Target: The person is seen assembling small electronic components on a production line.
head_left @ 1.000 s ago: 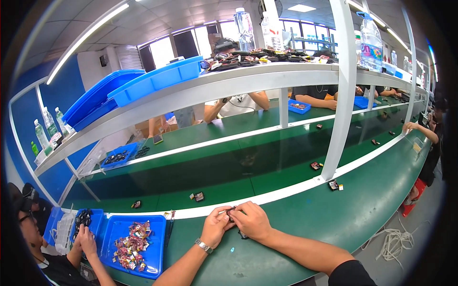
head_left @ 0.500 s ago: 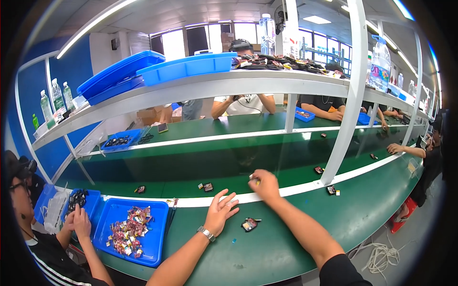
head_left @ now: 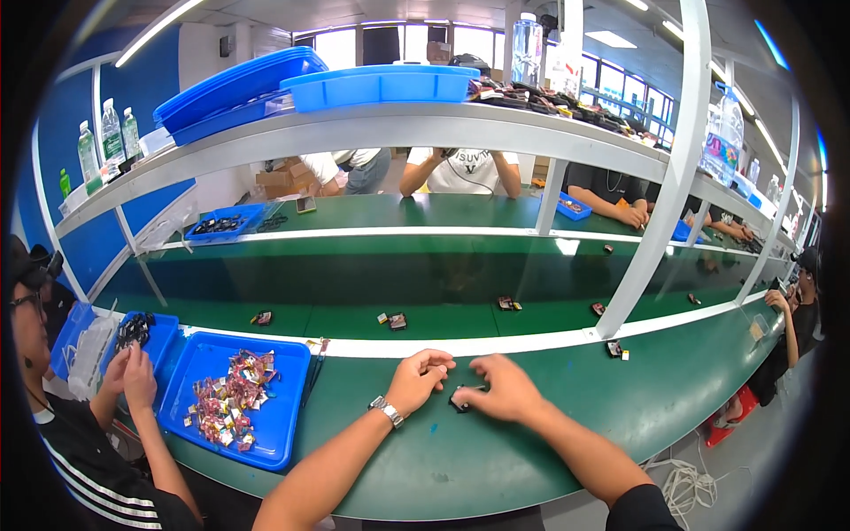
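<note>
A small black piece [head_left: 459, 401] lies on the green bench in front of me, partly covered by my right hand [head_left: 506, 389]. The thumb of that hand reaches over the piece while the slightly blurred fingers arch apart from it; contact cannot be made out. Just to the left, my left hand [head_left: 420, 380], with a metal watch on its wrist, hovers with loosely bent fingers and nothing visible in them. Beyond the white rail, a similar black piece with a pale tag [head_left: 508, 303] rests on the green belt, and another black piece [head_left: 397, 321] sits farther left.
At left stands a blue tray [head_left: 288, 416] heaped with small pink-and-white wired parts. A co-worker's hands [head_left: 133, 380] work beside it over a smaller blue tray. A white post [head_left: 651, 203] rises at right from the rail [head_left: 549, 341], under a loaded overhead shelf [head_left: 398, 128].
My right hand has drawn back from the belt to the black piece on the bench. A tagged piece now lies on the belt near where it was. My left fingers have curled in.
</note>
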The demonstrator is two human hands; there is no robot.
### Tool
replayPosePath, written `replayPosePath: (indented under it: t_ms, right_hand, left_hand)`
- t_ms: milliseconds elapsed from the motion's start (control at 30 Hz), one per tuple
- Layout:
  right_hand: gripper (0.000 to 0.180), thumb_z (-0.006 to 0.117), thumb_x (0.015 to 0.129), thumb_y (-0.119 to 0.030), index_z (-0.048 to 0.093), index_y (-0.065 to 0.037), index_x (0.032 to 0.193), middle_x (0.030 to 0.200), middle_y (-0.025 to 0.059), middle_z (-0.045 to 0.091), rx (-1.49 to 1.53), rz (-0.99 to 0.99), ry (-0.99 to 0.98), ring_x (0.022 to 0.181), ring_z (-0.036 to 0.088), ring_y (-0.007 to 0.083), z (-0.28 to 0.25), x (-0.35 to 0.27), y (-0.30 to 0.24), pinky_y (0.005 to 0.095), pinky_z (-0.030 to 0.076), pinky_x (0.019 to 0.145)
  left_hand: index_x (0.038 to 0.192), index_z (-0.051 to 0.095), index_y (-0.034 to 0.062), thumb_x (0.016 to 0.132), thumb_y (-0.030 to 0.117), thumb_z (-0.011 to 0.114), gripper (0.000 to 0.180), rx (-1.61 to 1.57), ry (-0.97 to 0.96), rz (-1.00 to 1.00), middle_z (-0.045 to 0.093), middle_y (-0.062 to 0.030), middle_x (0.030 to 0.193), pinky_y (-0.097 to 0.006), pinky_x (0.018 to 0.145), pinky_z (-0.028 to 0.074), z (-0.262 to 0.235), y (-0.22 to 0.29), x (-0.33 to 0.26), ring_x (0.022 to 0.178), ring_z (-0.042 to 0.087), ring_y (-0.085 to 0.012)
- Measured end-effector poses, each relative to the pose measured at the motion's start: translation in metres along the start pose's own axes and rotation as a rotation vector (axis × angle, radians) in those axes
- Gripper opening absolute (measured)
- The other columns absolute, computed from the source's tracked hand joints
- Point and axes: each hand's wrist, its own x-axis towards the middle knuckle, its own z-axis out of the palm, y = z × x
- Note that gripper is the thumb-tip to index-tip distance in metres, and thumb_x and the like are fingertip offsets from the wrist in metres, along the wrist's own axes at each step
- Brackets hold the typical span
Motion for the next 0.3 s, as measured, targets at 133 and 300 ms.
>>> replayPosePath:
  t_ms: [133,300]
  right_hand:
    - [0.062,0.079,0.071,-0.044,0.059,-0.001,0.111,0.102,0.0149,0.059,-0.173,-0.15,0.072,0.101,0.055,0.0312,0.022,-0.014,-0.004,0.0409,0.047,0.089]
    - [0.053,0.078,0.075,-0.036,0.058,-0.004,0.113,0.102,0.0124,0.058,0.064,-0.211,0.056,0.102,0.054,0.028,0.024,-0.012,0.02,0.0397,0.047,0.088]
  left_hand:
    - [0.108,0.066,-0.0011,0.091,0.005,0.059,0.019,0.386,0.026,0.106,0.071,-0.0097,0.099,-0.026,0.076,0.052,0.013,0.004,-0.012,0.084,0.066,-0.0119]
    - [0.111,0.069,0.0063,0.091,0.013,0.061,0.022,0.674,-0.074,0.081,0.07,-0.0076,0.102,-0.027,0.077,0.051,0.014,0.015,-0.024,0.081,0.065,-0.0125]
